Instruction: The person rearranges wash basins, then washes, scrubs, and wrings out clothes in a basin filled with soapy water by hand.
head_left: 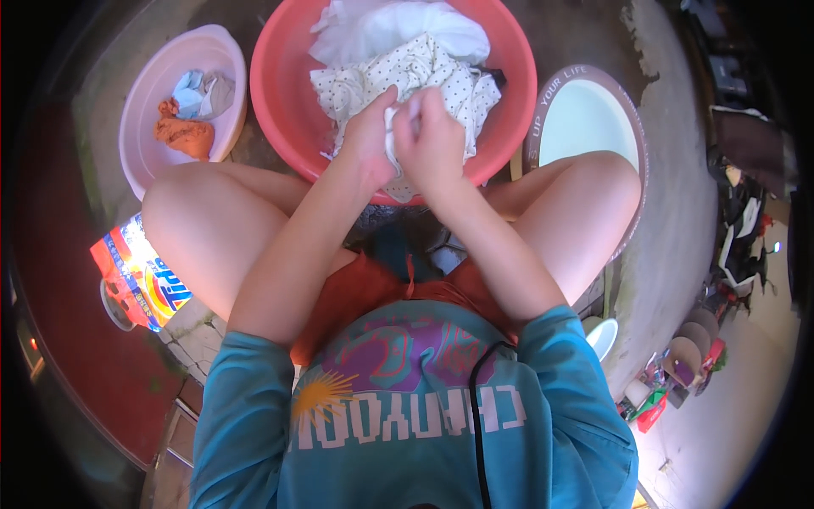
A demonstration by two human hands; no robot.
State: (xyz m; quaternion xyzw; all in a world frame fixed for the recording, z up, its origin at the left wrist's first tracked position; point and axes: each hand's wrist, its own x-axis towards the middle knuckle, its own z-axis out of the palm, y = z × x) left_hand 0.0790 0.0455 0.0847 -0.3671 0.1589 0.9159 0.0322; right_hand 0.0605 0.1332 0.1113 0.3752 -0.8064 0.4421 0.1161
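A white cloth with dark polka dots (pixel 414 66) lies bunched in a large coral-red basin (pixel 280 93) in front of me. My left hand (pixel 369 140) is closed on a fold of it, thumb up, with most of its fingers out of sight behind the palm. Right beside it, my right hand (pixel 430 140) makes a fist around the same cloth, knuckles toward me. Some of the fabric hangs down between the two hands toward the basin's near rim. Behind the dotted cloth rests a plain white cloth (pixel 441 30).
At left, a pink basin (pixel 140 110) holds orange, light blue and grey cloths. A bright detergent package (pixel 140 271) stands by my left knee. To the right, a pale basin with a brown rim (pixel 632 102) sits partly behind my knee; a small white bowl (pixel 602 338) is nearer.
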